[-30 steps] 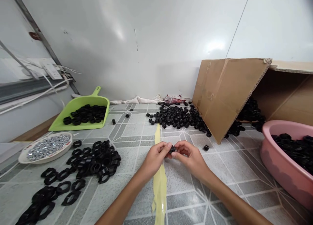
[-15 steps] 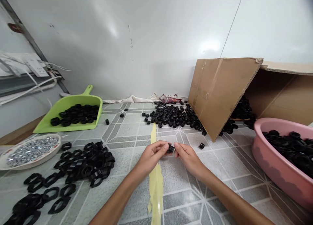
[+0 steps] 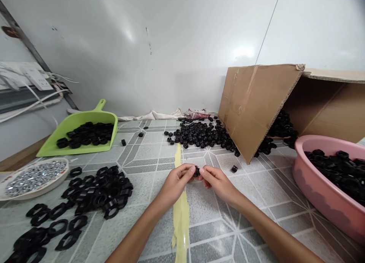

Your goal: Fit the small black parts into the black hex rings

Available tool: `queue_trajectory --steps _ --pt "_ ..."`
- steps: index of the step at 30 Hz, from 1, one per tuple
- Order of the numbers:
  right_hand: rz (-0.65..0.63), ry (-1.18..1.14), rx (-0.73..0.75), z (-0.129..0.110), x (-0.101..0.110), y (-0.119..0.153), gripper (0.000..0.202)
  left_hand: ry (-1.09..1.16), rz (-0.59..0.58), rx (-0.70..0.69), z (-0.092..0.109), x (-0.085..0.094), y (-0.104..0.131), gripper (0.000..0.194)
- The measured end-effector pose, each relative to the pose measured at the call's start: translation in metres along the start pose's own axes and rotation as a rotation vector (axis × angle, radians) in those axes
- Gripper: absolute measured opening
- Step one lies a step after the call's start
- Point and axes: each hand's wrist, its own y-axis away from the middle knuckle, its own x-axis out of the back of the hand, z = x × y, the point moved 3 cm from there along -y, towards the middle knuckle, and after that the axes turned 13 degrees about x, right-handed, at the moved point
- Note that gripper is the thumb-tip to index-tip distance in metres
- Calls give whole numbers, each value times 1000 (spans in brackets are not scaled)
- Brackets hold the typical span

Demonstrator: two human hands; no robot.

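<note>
A small black plastic ring-shaped piece (image 3: 196, 172) is held up over the yellow floor strip, pinched between the thumb and fingers of my left hand (image 3: 177, 181). From the other side, my right hand (image 3: 219, 184) has its thumb and fingertips closed against the same piece. My fingers cover most of it, so whether anything small sits inside cannot be seen. One loose black piece (image 3: 234, 169) lies on the floor right of my right hand. Beyond my hands spreads a pile of small black pieces (image 3: 199, 134).
Larger black rings (image 3: 99, 198) lie heaped on the left. Behind them are a plate (image 3: 64, 171) of small shiny metal parts and a green dustpan (image 3: 99, 112) holding black pieces. A tipped cardboard box (image 3: 256, 103) and a pink basin (image 3: 302, 168) with black rings stand at right.
My right hand has moved slightly left, closing the small gap so that its fingertips now meet the black piece. The piece has turned a little in my left fingers.
</note>
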Motion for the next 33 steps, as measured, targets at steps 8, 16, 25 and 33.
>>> queue_trajectory --steps 8,16,25,33 --pt "80 -69 -3 1 0 0 34 -10 37 32 -3 5 -1 35" --pt "141 41 10 -1 0 2 32 12 24 38 -4 3 0 34" --pt "142 357 213 -19 -8 10 26 66 78 51 -2 2 -1 31" --pt "144 370 292 -16 -7 9 27 37 68 62 2 2 2 34"
